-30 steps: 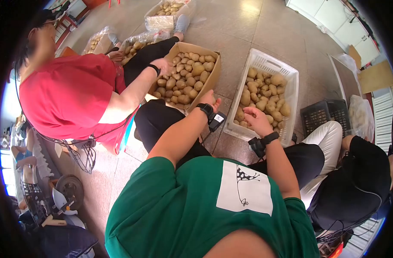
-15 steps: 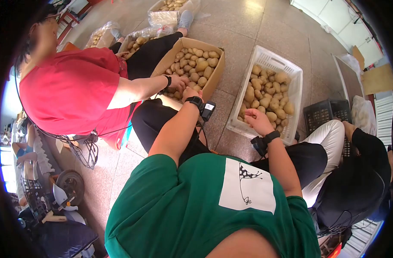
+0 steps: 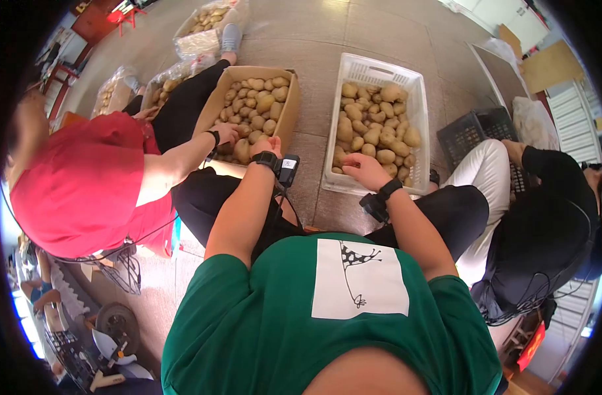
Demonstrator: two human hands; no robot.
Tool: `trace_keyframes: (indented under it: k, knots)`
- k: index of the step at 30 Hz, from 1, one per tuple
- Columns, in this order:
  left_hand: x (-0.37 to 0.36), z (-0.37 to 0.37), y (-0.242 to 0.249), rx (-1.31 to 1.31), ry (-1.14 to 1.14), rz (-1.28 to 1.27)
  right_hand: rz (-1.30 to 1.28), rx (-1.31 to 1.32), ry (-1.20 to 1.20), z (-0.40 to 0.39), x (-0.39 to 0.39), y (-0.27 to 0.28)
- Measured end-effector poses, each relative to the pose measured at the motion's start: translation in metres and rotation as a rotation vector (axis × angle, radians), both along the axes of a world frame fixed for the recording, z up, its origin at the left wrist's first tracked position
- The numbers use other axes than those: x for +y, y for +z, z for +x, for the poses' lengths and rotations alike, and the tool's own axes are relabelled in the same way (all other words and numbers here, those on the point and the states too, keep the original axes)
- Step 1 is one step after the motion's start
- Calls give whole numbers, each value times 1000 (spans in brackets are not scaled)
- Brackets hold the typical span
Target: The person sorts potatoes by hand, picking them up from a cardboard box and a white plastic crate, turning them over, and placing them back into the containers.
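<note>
Fingers half-hidden — I can't tell their grip: left hand at the box, right hand over the crate. Crowding the co-worker's hand could jostle potatoes.

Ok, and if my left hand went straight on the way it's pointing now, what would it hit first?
Most likely the potatoes at the near right corner of the cardboard box, just ahead of your left hand. Depth is unclear, so it may already be touching one.
</note>
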State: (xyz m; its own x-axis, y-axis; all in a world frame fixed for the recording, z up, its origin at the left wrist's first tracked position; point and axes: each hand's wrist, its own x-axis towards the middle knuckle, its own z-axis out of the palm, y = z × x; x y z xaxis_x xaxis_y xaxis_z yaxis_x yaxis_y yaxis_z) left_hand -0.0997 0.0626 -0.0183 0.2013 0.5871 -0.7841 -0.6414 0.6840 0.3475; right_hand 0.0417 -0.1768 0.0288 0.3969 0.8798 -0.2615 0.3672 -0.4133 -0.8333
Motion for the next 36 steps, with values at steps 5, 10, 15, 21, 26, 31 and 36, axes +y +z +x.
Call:
trace_keyframes:
  k: [5, 10, 15, 21, 26, 31, 36]
  knots:
    - [-21, 27, 17, -6, -146, -48, -20, -2, 7, 3, -1, -2]
    - [-45, 49, 29, -39, -331, 10, -70, -69, 32, 17, -2, 14]
    - [-58, 69, 69, -55, -602, 28, -96, -440, 145, 55, 1, 58]
    - [-57, 87, 120, -77, -746, 177, -72, -364, -48, 111, -13, 93]
    - [-48, 95, 135, -43, -757, 179, -222, -319, -174, 159, -36, 59]
    - [-46, 117, 103, 17, -833, 208, -431, -432, -148, 173, -36, 26]
    - [-63, 132, 84, 99, -936, 165, -470, -538, -154, 180, -36, -9]
